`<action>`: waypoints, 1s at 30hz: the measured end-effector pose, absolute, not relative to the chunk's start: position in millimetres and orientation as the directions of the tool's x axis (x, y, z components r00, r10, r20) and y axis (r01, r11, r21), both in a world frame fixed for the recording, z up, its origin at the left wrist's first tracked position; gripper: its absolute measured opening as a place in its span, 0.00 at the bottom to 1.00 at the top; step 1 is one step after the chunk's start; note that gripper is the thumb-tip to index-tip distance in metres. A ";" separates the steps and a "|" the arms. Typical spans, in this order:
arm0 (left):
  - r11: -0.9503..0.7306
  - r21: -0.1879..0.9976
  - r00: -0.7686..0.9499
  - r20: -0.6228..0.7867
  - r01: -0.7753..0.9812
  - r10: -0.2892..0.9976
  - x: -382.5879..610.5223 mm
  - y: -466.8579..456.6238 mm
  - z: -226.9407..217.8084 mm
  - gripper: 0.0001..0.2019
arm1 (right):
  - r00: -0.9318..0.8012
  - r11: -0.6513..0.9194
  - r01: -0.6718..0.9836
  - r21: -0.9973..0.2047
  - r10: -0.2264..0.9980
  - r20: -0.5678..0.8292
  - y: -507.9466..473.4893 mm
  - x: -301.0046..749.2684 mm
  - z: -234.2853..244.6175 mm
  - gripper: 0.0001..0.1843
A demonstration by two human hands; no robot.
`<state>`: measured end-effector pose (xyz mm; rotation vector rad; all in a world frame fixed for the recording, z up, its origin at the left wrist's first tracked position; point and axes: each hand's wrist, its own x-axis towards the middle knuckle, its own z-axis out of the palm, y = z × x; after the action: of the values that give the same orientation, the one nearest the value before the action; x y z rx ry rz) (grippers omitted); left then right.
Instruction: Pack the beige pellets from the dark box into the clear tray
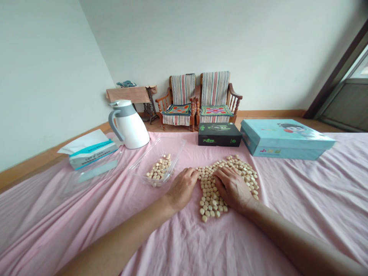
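A spread of small pale round pieces (208, 188), wooden-looking, lies on the pink cloth (178, 245). At its left edge is my left hand (184, 188), fingers bent and pressed together, tips close to the outermost pieces. Whether it holds a piece is hidden. My right hand (233, 188) rests palm down over the middle of the spread, its fingers partly apart and touching pieces; those beneath the palm are out of sight. Left of my hands, a clear plastic tray (135, 172) holds more pale pieces (159, 168).
Behind the spread sit a black box (220, 140) and a light blue box (287, 147). A white thermos jug (133, 128) and a tissue pack (92, 153) stand at the left, with a clear plastic lid (83, 184) nearby. Two wooden chairs (198, 97) are beyond.
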<state>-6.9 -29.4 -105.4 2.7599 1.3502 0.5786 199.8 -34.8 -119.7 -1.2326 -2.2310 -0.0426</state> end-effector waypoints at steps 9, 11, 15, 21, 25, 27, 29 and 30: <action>-0.687 0.054 0.594 0.456 0.725 0.663 -11.2 -42.1 -76.7 0.07 | -0.400 0.564 0.792 -0.232 0.768 0.500 -36.3 199.6 -116.0 0.11; -0.661 -0.002 0.534 0.591 0.751 0.605 -19.2 -42.3 -55.8 0.08 | -0.395 0.561 0.793 -0.238 0.770 0.501 -36.4 199.6 -116.3 0.11; -0.588 -0.048 0.372 0.814 0.808 0.445 -35.6 -36.5 -24.5 0.10 | -0.391 0.557 0.794 -0.245 0.775 0.496 -36.0 199.2 -117.5 0.11; -0.772 -0.013 0.510 0.757 0.636 0.407 -27.4 -62.2 -48.5 0.12 | -0.386 0.549 0.798 -0.248 0.783 0.488 -36.2 198.8 -117.2 0.11; -0.833 0.076 0.646 0.593 0.549 0.480 -18.0 -88.1 -79.4 0.09 | -0.388 0.551 0.798 -0.243 0.779 0.493 -36.5 197.9 -115.2 0.11; -0.841 0.113 0.676 0.544 0.529 0.498 -17.4 -92.7 -88.3 0.08 | -0.382 0.546 0.801 -0.245 0.781 0.494 -36.6 197.6 -114.5 0.11; -0.852 0.136 0.701 0.511 0.505 0.497 -18.3 -91.9 -92.2 0.07 | -0.379 0.545 0.802 -0.247 0.782 0.494 -36.7 197.4 -114.1 0.11; -0.859 0.146 0.714 0.497 0.491 0.493 -18.9 -90.5 -92.6 0.07 | -0.380 0.546 0.801 -0.247 0.782 0.494 -36.8 197.4 -114.0 0.10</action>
<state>-18.9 -90.5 -92.6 2.9057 0.8338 0.8441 197.4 -36.8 -114.0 -1.2722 -2.2181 -0.0445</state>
